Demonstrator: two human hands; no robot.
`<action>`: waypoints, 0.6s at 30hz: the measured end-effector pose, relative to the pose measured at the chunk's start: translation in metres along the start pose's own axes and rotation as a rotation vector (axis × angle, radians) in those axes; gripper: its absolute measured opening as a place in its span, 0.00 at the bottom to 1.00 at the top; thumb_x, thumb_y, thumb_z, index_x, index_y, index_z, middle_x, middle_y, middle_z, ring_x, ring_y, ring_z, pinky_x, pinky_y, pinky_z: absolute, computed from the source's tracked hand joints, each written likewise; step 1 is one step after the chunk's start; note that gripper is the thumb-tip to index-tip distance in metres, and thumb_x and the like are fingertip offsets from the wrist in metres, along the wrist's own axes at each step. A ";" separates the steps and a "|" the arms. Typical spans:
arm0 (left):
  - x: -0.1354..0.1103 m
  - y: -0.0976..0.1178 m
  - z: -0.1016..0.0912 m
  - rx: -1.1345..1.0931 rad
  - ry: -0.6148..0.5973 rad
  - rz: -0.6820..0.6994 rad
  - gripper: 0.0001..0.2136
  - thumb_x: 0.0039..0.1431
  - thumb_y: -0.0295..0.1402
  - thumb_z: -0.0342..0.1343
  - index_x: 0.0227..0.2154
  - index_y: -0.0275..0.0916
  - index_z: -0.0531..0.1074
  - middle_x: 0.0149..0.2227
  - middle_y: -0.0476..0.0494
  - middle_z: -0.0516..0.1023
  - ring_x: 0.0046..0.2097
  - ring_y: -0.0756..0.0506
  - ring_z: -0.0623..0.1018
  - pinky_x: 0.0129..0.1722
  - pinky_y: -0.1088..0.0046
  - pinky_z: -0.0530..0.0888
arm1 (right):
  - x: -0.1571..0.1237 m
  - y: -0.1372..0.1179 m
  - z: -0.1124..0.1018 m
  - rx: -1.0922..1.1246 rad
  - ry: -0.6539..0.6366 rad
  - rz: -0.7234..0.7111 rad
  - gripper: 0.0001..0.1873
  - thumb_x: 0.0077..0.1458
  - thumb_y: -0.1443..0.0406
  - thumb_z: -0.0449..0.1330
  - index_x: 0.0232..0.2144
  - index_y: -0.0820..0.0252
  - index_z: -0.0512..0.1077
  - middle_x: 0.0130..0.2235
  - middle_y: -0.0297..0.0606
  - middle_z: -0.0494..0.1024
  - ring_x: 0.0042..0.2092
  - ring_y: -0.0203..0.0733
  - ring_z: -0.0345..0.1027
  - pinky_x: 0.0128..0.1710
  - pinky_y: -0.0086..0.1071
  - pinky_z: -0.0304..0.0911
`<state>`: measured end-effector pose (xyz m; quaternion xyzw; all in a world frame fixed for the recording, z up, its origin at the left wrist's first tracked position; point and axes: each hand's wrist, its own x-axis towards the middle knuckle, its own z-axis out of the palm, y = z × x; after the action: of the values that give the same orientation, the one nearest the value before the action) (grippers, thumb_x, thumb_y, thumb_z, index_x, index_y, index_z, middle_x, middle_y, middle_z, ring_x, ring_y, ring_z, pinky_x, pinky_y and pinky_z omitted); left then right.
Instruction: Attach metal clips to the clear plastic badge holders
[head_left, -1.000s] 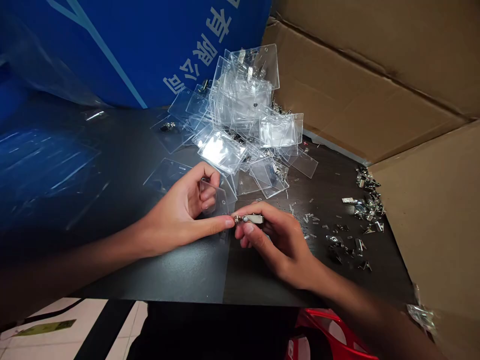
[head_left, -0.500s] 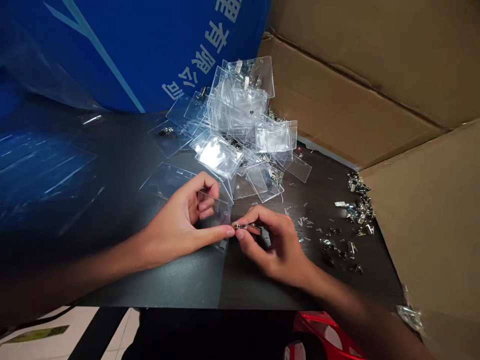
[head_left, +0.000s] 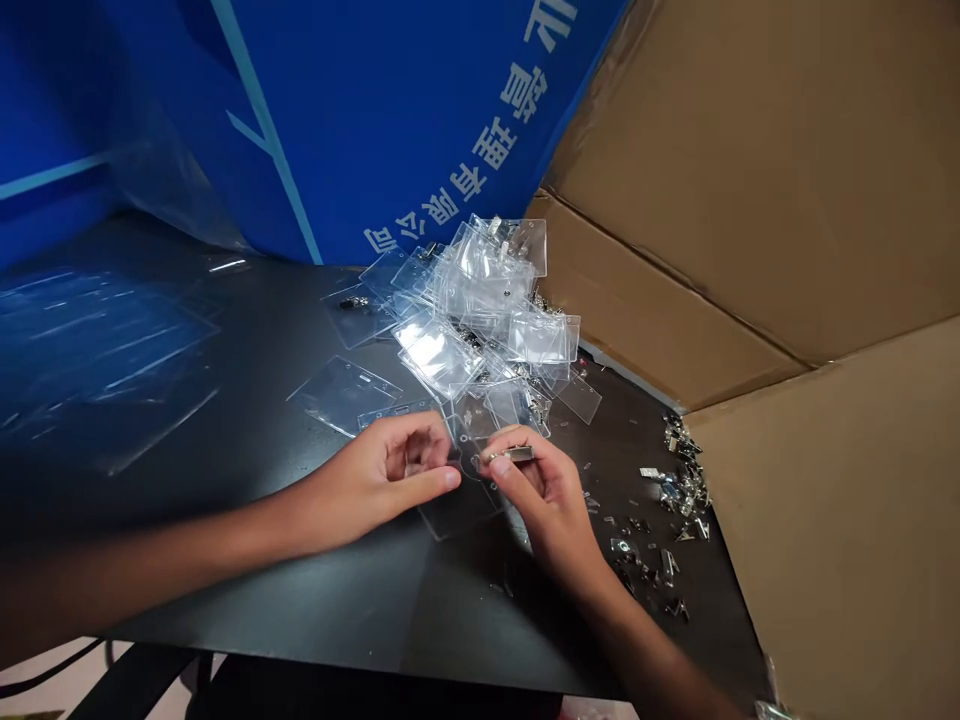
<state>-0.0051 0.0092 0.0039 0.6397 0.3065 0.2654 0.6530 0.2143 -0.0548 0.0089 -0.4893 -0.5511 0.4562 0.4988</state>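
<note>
Dark table (head_left: 337, 600), middle | blue panel (head_left: 360, 120), upper left; cardboard (head_left: 787, 180), upper right | centre: right hand (head_left: 547, 480) pinches metal clip (head_left: 519, 454); left hand (head_left: 394, 465) half curled, its hold cannot be told; clear card holder (head_left: 463, 508) between them

On a table (head_left: 322, 610), a heap of badge holders (head_left: 480, 295) lies beyond a person's left hand (head_left: 390, 475) and right hand (head_left: 540, 485), a clip (head_left: 517, 454) in the latter. Loose clips (head_left: 681, 485) lie right, sheets (head_left: 97, 340) far left; a panel (head_left: 390, 120) stands behind, cardboard (head_left: 757, 170) behind and right.
</note>
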 end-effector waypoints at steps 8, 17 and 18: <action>0.002 -0.006 0.000 -0.004 -0.041 -0.038 0.15 0.66 0.46 0.67 0.34 0.40 0.72 0.30 0.51 0.76 0.34 0.46 0.79 0.38 0.68 0.75 | 0.013 0.007 -0.006 0.208 0.150 0.140 0.27 0.55 0.54 0.79 0.53 0.53 0.77 0.40 0.37 0.85 0.38 0.42 0.79 0.45 0.38 0.78; 0.002 -0.012 -0.003 0.080 -0.030 0.014 0.16 0.72 0.48 0.59 0.34 0.41 0.72 0.28 0.52 0.73 0.32 0.47 0.77 0.35 0.70 0.71 | 0.086 -0.035 -0.070 -0.317 0.250 0.090 0.24 0.57 0.57 0.73 0.53 0.62 0.82 0.39 0.44 0.88 0.41 0.46 0.82 0.47 0.44 0.79; 0.001 -0.010 -0.002 0.131 -0.018 0.025 0.15 0.71 0.46 0.59 0.34 0.41 0.72 0.29 0.51 0.73 0.32 0.47 0.75 0.35 0.69 0.70 | 0.103 -0.039 -0.077 -0.421 0.267 0.072 0.24 0.58 0.59 0.72 0.55 0.65 0.82 0.39 0.45 0.88 0.41 0.47 0.83 0.48 0.45 0.79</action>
<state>-0.0064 0.0111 -0.0064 0.6873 0.3094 0.2472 0.6089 0.2849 0.0449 0.0648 -0.6576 -0.5455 0.2799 0.4378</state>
